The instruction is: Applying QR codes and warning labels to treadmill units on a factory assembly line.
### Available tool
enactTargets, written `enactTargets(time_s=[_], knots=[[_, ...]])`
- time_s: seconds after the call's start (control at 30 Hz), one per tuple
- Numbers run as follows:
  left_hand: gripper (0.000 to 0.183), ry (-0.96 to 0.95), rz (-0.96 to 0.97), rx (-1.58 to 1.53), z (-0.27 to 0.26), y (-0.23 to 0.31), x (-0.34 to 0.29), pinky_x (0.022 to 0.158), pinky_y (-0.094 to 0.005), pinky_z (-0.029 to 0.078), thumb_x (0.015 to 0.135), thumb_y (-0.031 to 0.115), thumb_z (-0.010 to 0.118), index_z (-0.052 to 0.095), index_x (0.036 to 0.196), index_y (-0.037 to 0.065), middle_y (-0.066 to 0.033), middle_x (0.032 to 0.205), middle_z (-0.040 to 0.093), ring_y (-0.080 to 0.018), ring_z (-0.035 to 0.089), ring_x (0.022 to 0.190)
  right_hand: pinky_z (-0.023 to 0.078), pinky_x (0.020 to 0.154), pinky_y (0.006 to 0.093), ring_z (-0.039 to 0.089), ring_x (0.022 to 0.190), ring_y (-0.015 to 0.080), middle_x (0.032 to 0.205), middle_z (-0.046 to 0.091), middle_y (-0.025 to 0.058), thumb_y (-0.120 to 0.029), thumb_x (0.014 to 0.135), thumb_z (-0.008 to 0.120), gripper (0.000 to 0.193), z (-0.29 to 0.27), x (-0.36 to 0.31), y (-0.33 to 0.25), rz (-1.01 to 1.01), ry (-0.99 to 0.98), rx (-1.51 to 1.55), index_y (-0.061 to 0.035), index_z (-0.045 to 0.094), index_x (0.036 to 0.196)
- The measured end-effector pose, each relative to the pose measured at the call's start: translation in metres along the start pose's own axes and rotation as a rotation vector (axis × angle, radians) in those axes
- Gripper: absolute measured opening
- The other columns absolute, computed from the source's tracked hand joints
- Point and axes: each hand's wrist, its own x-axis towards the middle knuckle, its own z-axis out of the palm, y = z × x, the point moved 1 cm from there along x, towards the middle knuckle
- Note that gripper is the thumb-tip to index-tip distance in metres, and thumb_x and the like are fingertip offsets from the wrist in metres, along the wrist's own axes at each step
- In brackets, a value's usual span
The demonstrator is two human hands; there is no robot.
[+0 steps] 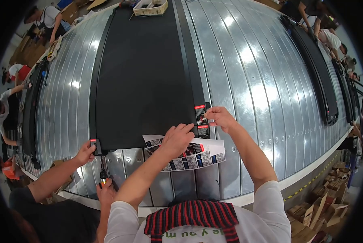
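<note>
A long black panel point(143, 77) with raised side rails lies in front of me on slatted metal. At the near end of its right rail are two red-and-black labels point(200, 115). My right hand point(223, 119) is closed in a pinch at the edge of the farther label. Just left of it, my left hand point(176, 140) is closed over a white sticker sheet point(217, 146), its fingertips reaching to the rail beside the labels. The thumb is hidden. The sheet, printed with small dark squares, bends up at its left end and hangs over the panel's near edge.
At my left, a co-worker's hand point(85, 153) touches the panel's left corner; their other hand point(107, 192) holds a power screwdriver point(104, 176). A parts box point(150, 8) sits at the panel's far end. More black panels point(311, 69) and people line both sides. Cartons point(327, 202) lie at lower right.
</note>
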Motion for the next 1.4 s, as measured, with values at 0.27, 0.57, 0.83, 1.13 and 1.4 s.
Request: enactTargets(time_s=[0.27,0.57,0.83,1.13,1.4], knots=[[0.016,-0.012,-0.005,-0.026,0.003,-0.004,0.0,0.083,-0.0391,0.043,0.068,0.005,0.063,0.057,0.082,0.007,-0.008,0.124,0.052,-0.0259,0.05,0.108,0.044,0.062,0.0263,0.056,0.078,0.0115,0.082,0.061,0.0031,-0.013,0.079,0.065,0.01,0.005,-0.004,-0.002,-0.022,0.064,0.033,-0.0052,0.061,0.083],[0.013,-0.004,0.039,-0.009,0.0,-0.006,-0.002,0.083,-0.0388,0.042,0.069,0.005,0.06,0.057,0.082,0.005,-0.0092,0.125,0.051,-0.0249,0.049,0.109,0.044,0.06,0.0261,0.056,0.077,0.0118,0.082,0.061,0.004,-0.013,0.079,0.064,0.009,0.007,-0.006,-0.002,-0.025,0.115,0.045,-0.0048,0.061,0.082],[0.011,-0.052,0.07,0.026,-0.003,-0.005,0.003,0.079,-0.0372,0.043,0.07,0.003,0.057,0.06,0.08,0.004,-0.0093,0.125,0.051,-0.0229,0.05,0.101,0.045,0.06,0.0267,0.057,0.076,0.0124,0.081,0.061,0.0035,-0.012,0.078,0.065,0.009,0.006,-0.004,-0.002,-0.037,0.113,0.028,-0.0049,0.061,0.081],[0.007,-0.158,0.059,0.057,-0.006,-0.004,0.01,0.076,-0.0393,0.045,0.074,0.005,0.056,0.058,0.08,0.003,-0.0092,0.128,0.047,-0.0246,0.05,0.102,0.048,0.061,0.0232,0.056,0.079,0.0101,0.084,0.06,0.0021,-0.01,0.078,0.064,0.009,0.003,-0.002,-0.002,-0.006,0.089,0.05,-0.0056,0.061,0.085],[0.007,-0.23,0.086,0.054,-0.01,-0.006,0.021,0.074,-0.0371,0.046,0.073,0.007,0.061,0.059,0.078,0.002,-0.0074,0.13,0.047,-0.0235,0.051,0.097,0.048,0.061,0.0226,0.056,0.079,0.0099,0.083,0.059,0.0021,-0.009,0.077,0.064,0.01,0.003,-0.002,-0.001,-0.031,0.089,0.057,-0.005,0.06,0.085]])
